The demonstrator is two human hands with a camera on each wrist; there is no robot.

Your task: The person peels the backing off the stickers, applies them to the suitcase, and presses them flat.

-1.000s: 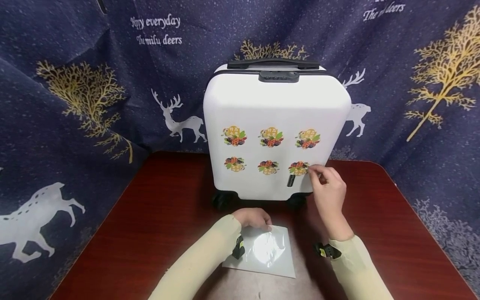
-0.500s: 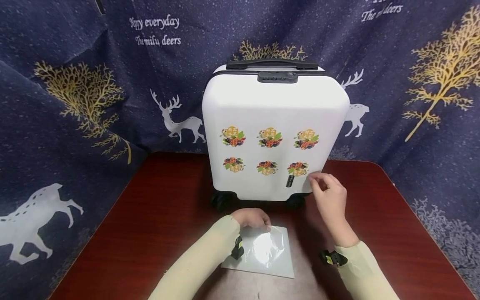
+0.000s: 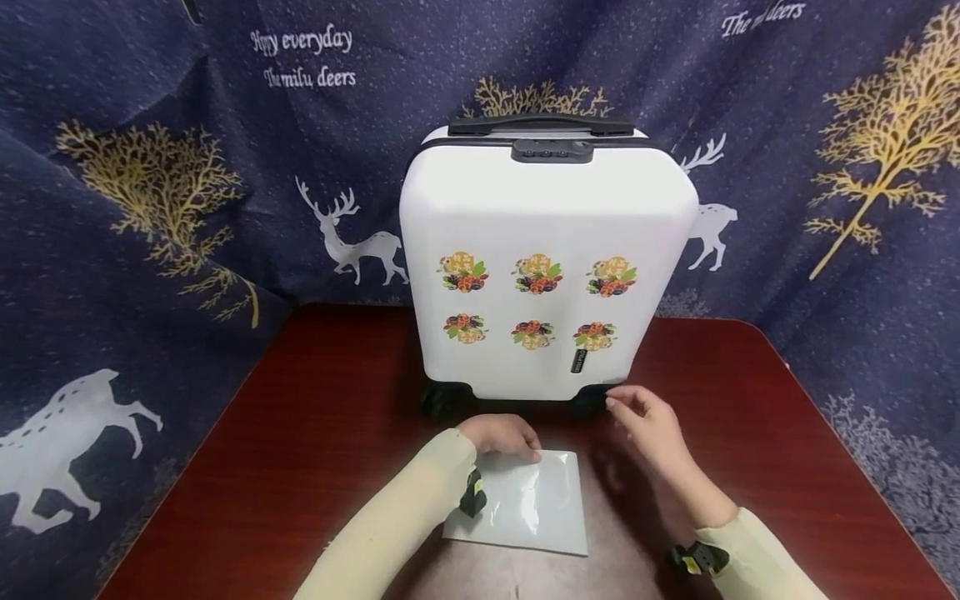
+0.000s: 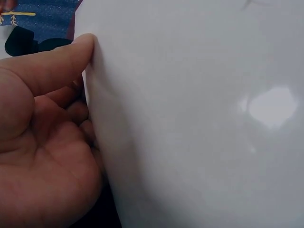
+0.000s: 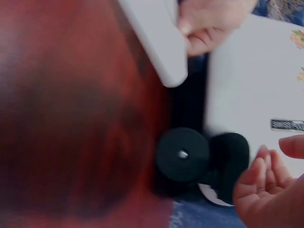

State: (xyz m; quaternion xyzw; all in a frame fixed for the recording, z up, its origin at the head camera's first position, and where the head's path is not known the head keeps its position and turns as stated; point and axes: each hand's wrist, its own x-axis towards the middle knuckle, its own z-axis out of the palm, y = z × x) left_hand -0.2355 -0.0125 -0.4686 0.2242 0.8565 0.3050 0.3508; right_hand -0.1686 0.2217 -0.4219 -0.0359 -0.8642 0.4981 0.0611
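Observation:
A white suitcase [image 3: 551,200] stands upright, with fruit-patterned stickers [image 3: 537,275] in two rows on its front. Below it, my left hand [image 3: 504,435] pinches the far edge of a glossy white sheet [image 3: 528,508]. Up close in the left wrist view, the thumb [image 4: 66,66] lies on the sheet's face and the other fingers are behind it. My right hand [image 3: 652,429] is in the air by the suitcase's lower right wheel [image 3: 588,400]. In the right wrist view its thumb and loosely bent fingers [image 5: 261,173] are apart, with nothing between them.
The dark red table [image 3: 337,450] bears the suitcase. A blue cloth [image 3: 360,150] with deer and gold trees hangs close behind it. A black label [image 3: 579,361] sits under the lower right sticker. Each wrist wears a black strap [image 3: 705,557].
My right hand has left the lower right sticker and come down toward the table, its thumb and fingers parting. The left hand keeps its hold on the sheet.

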